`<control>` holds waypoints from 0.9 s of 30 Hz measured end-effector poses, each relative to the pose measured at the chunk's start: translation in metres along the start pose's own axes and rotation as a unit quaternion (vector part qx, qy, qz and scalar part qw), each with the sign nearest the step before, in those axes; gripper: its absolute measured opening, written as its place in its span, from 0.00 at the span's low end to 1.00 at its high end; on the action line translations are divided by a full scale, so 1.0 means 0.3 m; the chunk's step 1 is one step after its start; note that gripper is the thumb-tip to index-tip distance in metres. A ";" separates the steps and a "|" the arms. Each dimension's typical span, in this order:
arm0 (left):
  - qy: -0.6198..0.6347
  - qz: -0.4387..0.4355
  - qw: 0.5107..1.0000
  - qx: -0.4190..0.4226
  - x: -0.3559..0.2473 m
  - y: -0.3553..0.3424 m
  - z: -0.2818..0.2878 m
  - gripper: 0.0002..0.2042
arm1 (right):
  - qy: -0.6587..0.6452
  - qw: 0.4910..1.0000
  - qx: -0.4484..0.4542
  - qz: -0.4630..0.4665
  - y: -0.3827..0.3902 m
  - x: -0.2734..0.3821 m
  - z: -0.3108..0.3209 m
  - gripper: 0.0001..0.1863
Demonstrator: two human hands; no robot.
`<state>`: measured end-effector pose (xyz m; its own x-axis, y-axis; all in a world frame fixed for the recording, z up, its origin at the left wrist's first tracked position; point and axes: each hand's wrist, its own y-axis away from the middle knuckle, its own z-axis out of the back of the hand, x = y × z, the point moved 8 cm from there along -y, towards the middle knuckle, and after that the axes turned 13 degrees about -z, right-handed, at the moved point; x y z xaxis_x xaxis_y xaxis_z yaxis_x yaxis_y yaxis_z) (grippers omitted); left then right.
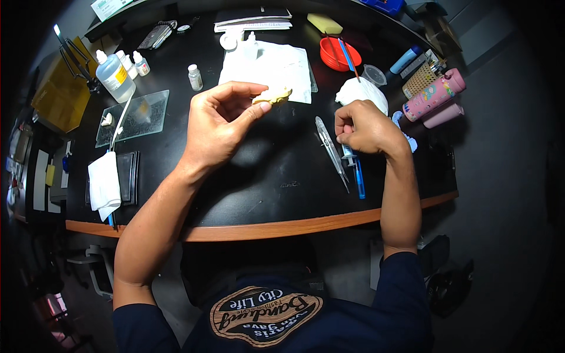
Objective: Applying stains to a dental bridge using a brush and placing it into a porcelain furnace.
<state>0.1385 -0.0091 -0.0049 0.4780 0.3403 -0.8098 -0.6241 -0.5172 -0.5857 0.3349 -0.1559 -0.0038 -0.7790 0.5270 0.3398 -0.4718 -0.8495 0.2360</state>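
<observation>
My left hand (pixel 215 126) is raised over the middle of the black table. Its thumb and fingertips pinch a small, lumpy, pale yellow piece (pixel 272 97) with a whitish top, perhaps a dental cast. To the right, my right hand (pixel 368 126) is closed, fingers curled under; whatever they hold, if anything, is hidden. Just below it lie a clear syringe-like tube (pixel 349 155) and a blue pen-like tool (pixel 359 179), partly covered by the hand. Metal tweezers (pixel 331 150) lie beside them. A crumpled white tissue (pixel 362 94) sits just beyond the right hand.
At left, a glass slab (pixel 153 112) bears white bits and a thin tool, near several bottles (pixel 116 79). White paper (pixel 297 65) lies at the back, beside red bowls (pixel 338 56) holding sticks. A pink tumbler (pixel 435 94) stands right. A wooden edge (pixel 265 231) borders the table.
</observation>
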 end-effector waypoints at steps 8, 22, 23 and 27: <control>-0.012 0.002 1.000 0.014 -0.005 0.005 -0.003 0.12 | 0.018 0.999 -0.008 -0.030 0.000 0.022 -0.011 0.07; -0.016 -0.012 1.000 0.004 0.005 0.003 -0.003 0.10 | 0.097 0.980 -0.140 -0.101 0.004 0.066 -0.031 0.10; -0.020 -0.008 1.000 0.006 0.007 0.004 -0.001 0.10 | 0.095 0.980 -0.141 -0.101 -0.003 0.062 -0.039 0.10; -0.022 -0.001 1.000 0.010 0.013 0.002 0.002 0.10 | 0.088 0.980 -0.149 -0.098 -0.002 0.078 -0.029 0.10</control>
<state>0.1397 -0.0076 -0.0083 0.4517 0.3758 -0.8092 -0.6362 -0.5002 -0.5874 0.3133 -0.1433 -0.0038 -0.7075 0.6914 0.1466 -0.6994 -0.7148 -0.0044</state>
